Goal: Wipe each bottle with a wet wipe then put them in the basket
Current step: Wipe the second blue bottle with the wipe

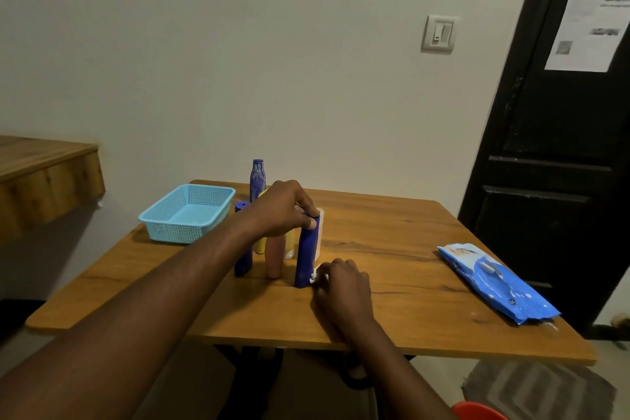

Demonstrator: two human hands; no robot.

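1. Our left hand (283,211) pinches the top of one upright blue bottle (306,252), which stands on the table (409,242).
2. Our right hand (341,286) grips one wipe (314,278) against the bottle's base.
3. One basket (187,213) sits to the left (one wipe pack (494,283) to the right).

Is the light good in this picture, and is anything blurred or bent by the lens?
Head view: the light is dim and warm, with no strong glare on the table. Head view: the wide lens bends the door edge. Head view: the print on the paper is too blurred to read, while the left hand on the blue bottle looks fairly sharp.
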